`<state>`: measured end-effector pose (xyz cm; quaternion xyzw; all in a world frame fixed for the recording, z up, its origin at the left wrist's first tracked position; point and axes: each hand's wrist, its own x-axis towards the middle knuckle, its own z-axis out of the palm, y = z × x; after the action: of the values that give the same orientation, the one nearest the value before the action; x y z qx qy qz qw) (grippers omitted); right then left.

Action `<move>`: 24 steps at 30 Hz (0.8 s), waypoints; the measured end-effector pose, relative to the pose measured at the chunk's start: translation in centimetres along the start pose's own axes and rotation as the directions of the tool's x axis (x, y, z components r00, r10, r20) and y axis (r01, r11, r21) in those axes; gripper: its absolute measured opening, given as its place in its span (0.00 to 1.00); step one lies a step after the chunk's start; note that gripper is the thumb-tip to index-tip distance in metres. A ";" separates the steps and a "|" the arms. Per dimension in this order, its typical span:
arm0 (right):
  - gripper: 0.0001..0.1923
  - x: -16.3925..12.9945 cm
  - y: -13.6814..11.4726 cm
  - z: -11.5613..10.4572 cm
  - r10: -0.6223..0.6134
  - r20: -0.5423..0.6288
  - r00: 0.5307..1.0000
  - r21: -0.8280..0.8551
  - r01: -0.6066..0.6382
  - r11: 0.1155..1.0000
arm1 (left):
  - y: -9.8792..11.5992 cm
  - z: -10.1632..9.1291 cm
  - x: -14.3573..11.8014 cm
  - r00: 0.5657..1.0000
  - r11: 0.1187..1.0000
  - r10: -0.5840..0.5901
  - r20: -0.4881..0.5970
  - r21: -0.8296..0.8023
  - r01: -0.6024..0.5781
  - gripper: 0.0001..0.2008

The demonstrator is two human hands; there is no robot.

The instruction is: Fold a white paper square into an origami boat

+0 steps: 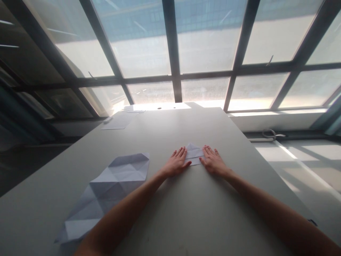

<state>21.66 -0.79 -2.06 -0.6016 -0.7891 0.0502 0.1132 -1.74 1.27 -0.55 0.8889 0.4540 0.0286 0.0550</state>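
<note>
My folded paper (pixel 193 153) and table (pixel 170 129) are white. The sheet (pixel 112 188) on my left has white and grey triangles.

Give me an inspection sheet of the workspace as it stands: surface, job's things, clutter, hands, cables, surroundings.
Surface: white table, brightly sunlit at its far end.
Job's things: small folded paper lying between the hands, its far end pointed.
Clutter: larger creased sheet on the left, partly hidden by the left forearm; flat papers at the far left.
Hands: left hand and right hand, palms down at the folded paper's sides.
Cables: a loop beyond the table's right edge; cable or hose, cannot tell.
Surroundings: dark-framed windows ahead; sunlit floor right.
</note>
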 end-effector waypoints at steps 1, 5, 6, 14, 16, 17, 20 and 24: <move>0.35 0.1 0.2 0.0 0.005 0.005 1.000 -0.001 -0.005 1.000 | 0.0 -0.1 0.0 1.000 1.000 -0.005 0.000 -0.002 0.005 0.41; 0.35 0.3 0.8 -0.1 0.001 0.015 1.000 0.001 -0.001 1.000 | 0.1 -0.1 0.0 1.000 1.000 -0.012 -0.011 -0.004 0.011 0.40; 0.35 0.3 0.9 -0.1 -0.003 0.010 1.000 0.001 0.003 1.000 | 0.1 -0.1 -0.1 1.000 1.000 -0.010 -0.016 -0.005 0.010 0.39; 0.34 -0.1 0.3 -0.6 -0.040 -0.120 0.992 -0.016 0.038 0.999 | 0.3 -0.4 -0.4 0.999 1.000 0.022 -0.039 -0.008 -0.023 0.35; 0.32 -0.3 0.0 -1.1 -0.116 -0.196 0.974 -0.044 0.110 0.993 | 0.4 -0.5 -0.4 0.999 1.000 0.025 -0.042 -0.004 -0.025 0.35; 0.30 -0.3 -0.2 -1.3 -0.170 -0.212 0.962 -0.050 0.163 0.985 | 0.4 -0.6 -0.5 0.999 1.000 0.027 -0.045 -0.002 -0.027 0.34; 0.29 -0.2 -0.3 -1.6 -0.305 -0.151 0.940 0.009 0.310 0.951 | 0.5 -0.6 -0.6 0.997 0.999 0.050 -0.054 -0.005 -0.050 0.33; 0.30 0.0 0.0 -1.4 -0.301 -0.042 0.953 0.118 0.304 0.945 | 0.5 -0.7 -0.6 0.995 0.996 0.080 -0.060 -0.024 -0.082 0.32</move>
<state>21.98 -0.90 -0.69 -0.4660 -0.8659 0.0740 0.1658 -1.77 0.56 0.20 0.9044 0.4187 0.0633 0.0522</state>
